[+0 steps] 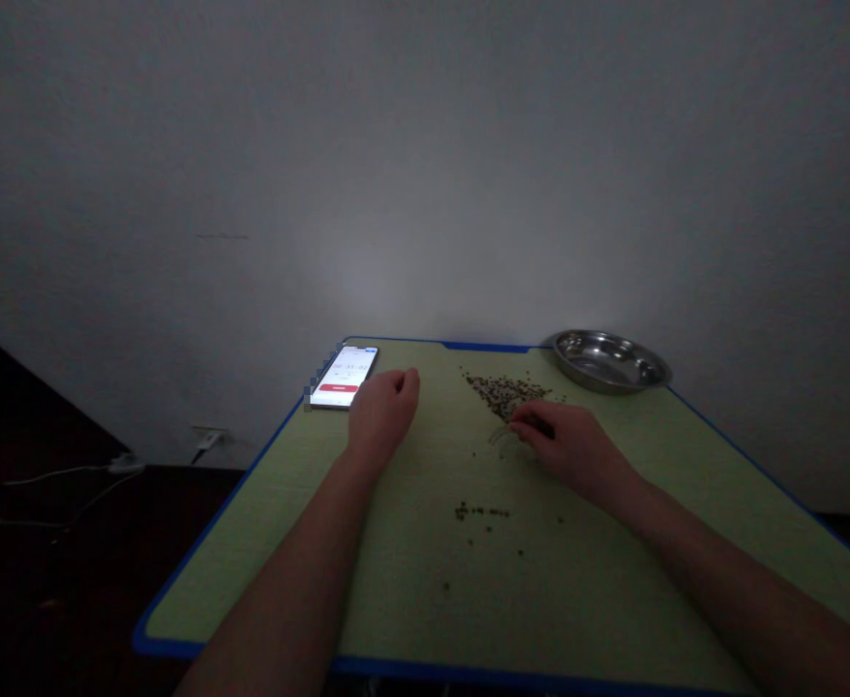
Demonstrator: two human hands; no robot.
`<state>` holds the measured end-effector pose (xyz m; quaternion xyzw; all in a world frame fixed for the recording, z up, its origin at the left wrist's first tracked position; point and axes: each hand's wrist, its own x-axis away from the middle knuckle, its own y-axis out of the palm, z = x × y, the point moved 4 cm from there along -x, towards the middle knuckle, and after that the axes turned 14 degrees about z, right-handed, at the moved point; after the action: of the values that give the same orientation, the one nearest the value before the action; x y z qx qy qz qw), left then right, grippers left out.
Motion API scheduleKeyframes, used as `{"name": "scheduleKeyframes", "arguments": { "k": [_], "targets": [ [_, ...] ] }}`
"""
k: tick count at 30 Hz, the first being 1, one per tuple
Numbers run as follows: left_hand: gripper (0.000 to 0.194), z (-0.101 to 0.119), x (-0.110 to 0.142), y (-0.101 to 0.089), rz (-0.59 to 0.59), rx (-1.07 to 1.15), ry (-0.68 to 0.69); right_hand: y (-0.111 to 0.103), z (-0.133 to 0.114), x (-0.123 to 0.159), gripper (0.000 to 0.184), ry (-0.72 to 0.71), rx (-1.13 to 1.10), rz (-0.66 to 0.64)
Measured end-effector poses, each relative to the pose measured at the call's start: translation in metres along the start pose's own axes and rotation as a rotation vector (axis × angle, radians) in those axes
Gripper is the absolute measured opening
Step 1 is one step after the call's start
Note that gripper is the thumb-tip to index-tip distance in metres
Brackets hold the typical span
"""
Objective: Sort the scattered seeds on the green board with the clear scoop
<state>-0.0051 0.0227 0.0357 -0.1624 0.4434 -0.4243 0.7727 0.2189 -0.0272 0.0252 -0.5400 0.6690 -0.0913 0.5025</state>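
My left hand [385,410] is curled into a fist on the table beside the phone; what it holds, if anything, is hidden. At the near edge of a pile of small dark and brownish grains [504,391], like seeds or beans, my right hand [560,438] pinches thumb and forefinger together. Faint pale curved lines [499,436] show by those fingertips, too thin to name. Closer to me lies a short row of dark grains [483,511], with several loose ones scattered around it.
A shallow round steel bowl [610,366] stands at the back right corner of the green, blue-edged table [410,620]. The phone [345,373] at the back left shows a lit timer screen. Behind is a wall. Left on the floor are white cables and a plug [211,441].
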Motion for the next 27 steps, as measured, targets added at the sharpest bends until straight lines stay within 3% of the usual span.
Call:
{"name": "scheduleKeyframes", "arguments": {
  "k": [17, 27],
  "targets": [
    [0.041, 0.001, 0.0, 0.001, -0.011, 0.011, 0.011, -0.008, 0.013, -0.006, 0.016, -0.081, 0.245, -0.022],
    [0.042, 0.0, 0.0, 0.001, -0.011, 0.019, 0.002, -0.005, 0.01, 0.001, 0.017, -0.168, 0.254, -0.055]
  ]
}}
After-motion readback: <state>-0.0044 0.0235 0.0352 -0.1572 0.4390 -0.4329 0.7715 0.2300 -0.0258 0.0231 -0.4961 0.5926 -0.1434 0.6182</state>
